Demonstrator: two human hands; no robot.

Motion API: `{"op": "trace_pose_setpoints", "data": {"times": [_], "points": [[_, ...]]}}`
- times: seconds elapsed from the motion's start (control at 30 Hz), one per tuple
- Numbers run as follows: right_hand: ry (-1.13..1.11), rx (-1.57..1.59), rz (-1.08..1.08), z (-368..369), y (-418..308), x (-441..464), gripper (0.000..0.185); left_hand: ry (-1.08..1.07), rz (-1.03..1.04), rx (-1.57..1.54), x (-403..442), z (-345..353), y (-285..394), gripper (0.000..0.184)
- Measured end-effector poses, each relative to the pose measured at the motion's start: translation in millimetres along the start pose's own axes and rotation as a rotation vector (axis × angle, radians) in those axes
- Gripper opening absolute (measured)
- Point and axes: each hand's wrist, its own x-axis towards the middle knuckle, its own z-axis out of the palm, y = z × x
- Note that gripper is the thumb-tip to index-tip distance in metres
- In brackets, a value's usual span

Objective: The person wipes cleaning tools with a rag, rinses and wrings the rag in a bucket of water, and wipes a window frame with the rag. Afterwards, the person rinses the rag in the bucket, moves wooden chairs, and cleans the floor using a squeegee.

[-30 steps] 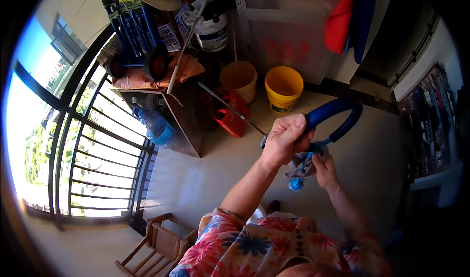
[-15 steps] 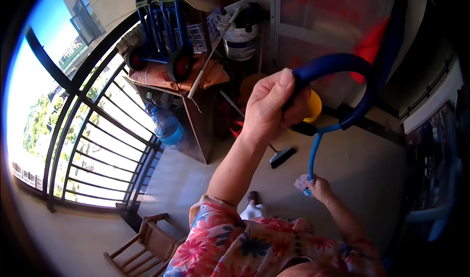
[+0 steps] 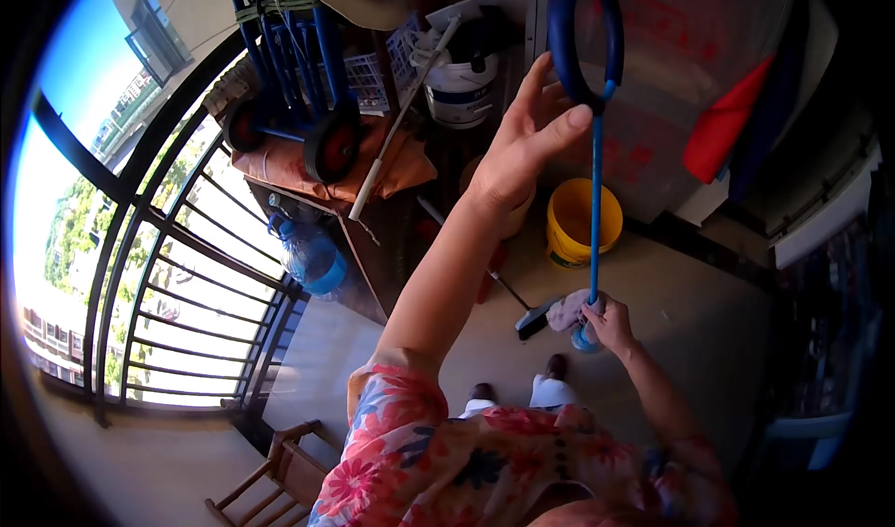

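Note:
A thin blue pole (image 3: pixel 597 201) stands upright in front of me, with a dark blue padded loop handle (image 3: pixel 615 38) at its top. My left hand (image 3: pixel 536 140) is beside the loop's lower left, its thumb and fingers apart. Some of its fingers are partly hidden, and I cannot tell whether they touch the loop. Lower down, my right hand (image 3: pixel 611 322) grips a pale greyish-pink cloth (image 3: pixel 564 314) against the pole. A round blue piece (image 3: pixel 585 339) shows just under that hand.
A yellow bucket (image 3: pixel 559 233) stands behind the pole. A broom (image 3: pixel 535 321) lies near my feet. On the left are a cabinet holding a blue hand cart (image 3: pixel 296 80), a water jug (image 3: pixel 312 261), a railing (image 3: pixel 200 280) and a wooden chair (image 3: pixel 280 476).
The loop has risen and turned, now looking narrower, and the pole stands straighter. My left hand has loosened from its grip on the loop. The right hand has shifted slightly up with the cloth.

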Motion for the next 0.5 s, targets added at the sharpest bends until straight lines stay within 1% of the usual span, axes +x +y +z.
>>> {"op": "trace_pose_setpoints", "data": {"times": [0.07, 0.1, 0.13, 0.2, 0.23, 0.27, 0.3, 0.43, 0.5], "points": [[-0.051, 0.068, 0.01, -6.5, 4.0, 20.8, 0.016, 0.06, -0.157, 0.188, -7.1, -12.7, -39.3, 0.085], [-0.079, 0.143, 0.022, -8.4, 5.4, 30.5, 0.016, 0.05, -0.254, 0.223, -13.6, -16.9, -71.8, 0.084], [-0.138, 0.129, 0.022, -12.0, 11.5, 40.0, 0.016, 0.043, -0.346, 0.262, -17.5, -16.8, -98.3, 0.082], [-0.257, 0.091, 0.009, -19.5, 22.1, 63.7, 0.016, -0.09, -0.628, 0.344, -14.1, -9.4, -110.9, 0.064], [-0.353, 0.108, 0.061, -25.7, 23.6, 73.9, 0.015, -0.094, -0.589, 0.372, -11.8, -8.0, -123.1, 0.053], [-0.438, 0.204, 0.077, -28.5, 29.5, 84.2, 0.015, -0.097, -0.551, 0.397, -9.1, -6.3, -133.8, 0.044], [-0.475, 0.169, 0.057, -34.2, 25.8, 93.4, 0.015, -0.019, -0.486, 0.426, -5.9, -2.0, -136.9, 0.031], [-0.609, 0.127, 0.067, -40.7, 15.3, 124.5, 0.016, 0.106, -0.445, 0.513, 6.9, -14.6, -140.0, 0.027], [-0.665, 0.113, 0.019, -34.9, 36.7, 141.3, 0.018, 0.195, -0.413, 0.533, 13.9, -25.5, -134.3, 0.027]]}}
